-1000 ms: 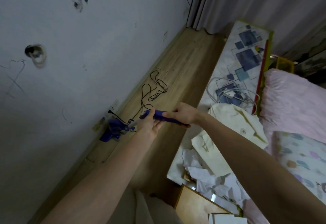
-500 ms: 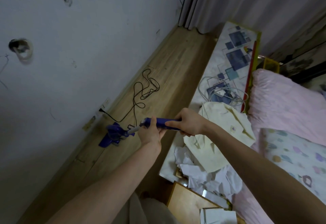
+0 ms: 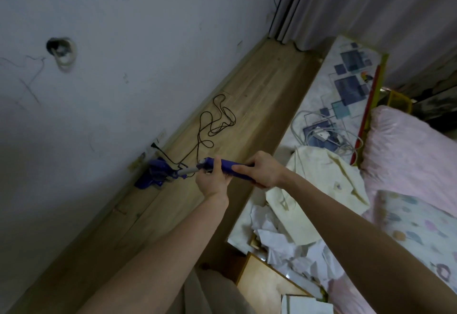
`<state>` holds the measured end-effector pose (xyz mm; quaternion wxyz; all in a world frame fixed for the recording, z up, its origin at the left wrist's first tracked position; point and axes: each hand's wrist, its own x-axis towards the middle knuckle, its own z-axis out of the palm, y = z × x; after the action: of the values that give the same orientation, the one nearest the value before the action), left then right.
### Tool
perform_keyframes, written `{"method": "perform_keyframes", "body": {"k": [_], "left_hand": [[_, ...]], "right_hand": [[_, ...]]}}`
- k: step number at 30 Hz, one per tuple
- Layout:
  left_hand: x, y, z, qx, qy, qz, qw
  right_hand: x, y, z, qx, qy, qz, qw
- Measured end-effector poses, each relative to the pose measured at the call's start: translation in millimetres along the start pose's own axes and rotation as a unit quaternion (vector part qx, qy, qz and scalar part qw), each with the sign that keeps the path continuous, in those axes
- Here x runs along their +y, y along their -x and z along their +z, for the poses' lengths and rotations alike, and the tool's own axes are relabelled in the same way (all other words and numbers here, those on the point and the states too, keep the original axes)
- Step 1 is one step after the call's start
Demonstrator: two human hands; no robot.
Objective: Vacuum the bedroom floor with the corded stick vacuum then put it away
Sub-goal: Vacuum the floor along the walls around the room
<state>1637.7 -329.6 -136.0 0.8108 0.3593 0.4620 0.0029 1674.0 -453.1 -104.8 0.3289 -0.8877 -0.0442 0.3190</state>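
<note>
The purple stick vacuum is gripped at its handle by both the left hand and right hand, its head seemingly down at the wall's foot, cord trailing loose, so vacuuming is judged underway and stowing undone.

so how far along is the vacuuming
Mid-job. Both hands grip the purple stick vacuum: left hand lower, right hand on the handle. Its head sits on the wood floor by the wall. The black cord lies looped ahead, so the far strip and putting away remain. Cleaned area can't be judged.
</note>
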Motion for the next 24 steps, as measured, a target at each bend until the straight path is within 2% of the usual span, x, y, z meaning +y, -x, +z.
{"method": "perform_keyframes", "body": {"k": [9, 13, 20, 24], "left_hand": [[0, 49, 8, -0.002, -0.004, -0.027, 1.000], [2, 53, -21, -0.004, 0.018, -0.029, 0.999], [27, 31, -60, 0.031, 0.045, 0.001, 0.999], [43, 21, -77, 0.017, 0.040, 0.010, 0.999]], "right_hand": [[-19, 45, -46, -0.032, 0.066, -0.001, 0.997], [-27, 43, -19, -0.051, 0.102, -0.019, 0.993], [-51, 28, 33, -0.052, 0.072, -0.050, 0.995], [-69, 23, 50, -0.039, 0.060, -0.051, 0.996]]}}
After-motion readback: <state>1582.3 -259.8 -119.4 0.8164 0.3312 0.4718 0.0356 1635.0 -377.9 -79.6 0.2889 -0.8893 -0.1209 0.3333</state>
